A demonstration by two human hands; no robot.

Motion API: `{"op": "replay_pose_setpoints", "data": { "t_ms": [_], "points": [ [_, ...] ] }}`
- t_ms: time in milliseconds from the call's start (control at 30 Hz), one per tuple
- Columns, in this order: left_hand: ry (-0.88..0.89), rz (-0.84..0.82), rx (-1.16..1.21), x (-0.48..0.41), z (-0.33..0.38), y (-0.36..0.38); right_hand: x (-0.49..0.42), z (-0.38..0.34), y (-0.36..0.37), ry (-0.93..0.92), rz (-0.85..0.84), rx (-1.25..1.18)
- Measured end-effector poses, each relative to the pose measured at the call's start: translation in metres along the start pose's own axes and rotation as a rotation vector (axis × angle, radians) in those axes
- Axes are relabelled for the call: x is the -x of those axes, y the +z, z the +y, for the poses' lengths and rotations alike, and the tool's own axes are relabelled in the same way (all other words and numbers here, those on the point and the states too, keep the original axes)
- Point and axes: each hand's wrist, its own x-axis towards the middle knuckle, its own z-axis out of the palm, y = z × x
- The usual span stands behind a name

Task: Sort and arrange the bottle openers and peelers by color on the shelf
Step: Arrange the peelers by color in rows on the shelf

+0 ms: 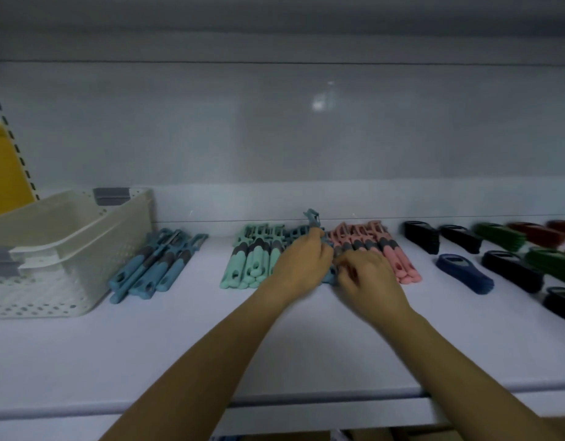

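On the white shelf (306, 338) lie peelers in colour groups: blue peelers (157, 265) at left, mint green peelers (251, 259) in the middle, pink peelers (399, 256) to the right. Between the green and pink groups both hands grip a bunch of blue peelers (313, 219), whose heads stick up above my fingers. My left hand (302, 261) curls round the bunch from the left. My right hand (368, 276) grips its lower end from the right. Bottle openers lie further right: black (422, 237), a dark blue one (465, 278), green (500, 237) and red (538, 232).
A white perforated plastic basket (84, 249) stands at the shelf's left end, touching the blue peelers. The shelf's back wall runs behind all groups. The shelf's front edge (306, 405) lies under my forearms. More black and green openers reach the right border.
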Motion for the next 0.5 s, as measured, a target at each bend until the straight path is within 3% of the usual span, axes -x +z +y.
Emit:
{"op": "replay_pose_setpoints", "data": {
  "t_ms": [233,500],
  "points": [
    [0.091,-0.12,-0.371,-0.006,-0.019,0.01,0.0,0.012,-0.003,0.088,-0.015,-0.053],
    [0.093,-0.255,-0.441,-0.001,-0.028,0.005,-0.001,0.009,0.0,0.009,-0.133,-0.041]
  ]
}}
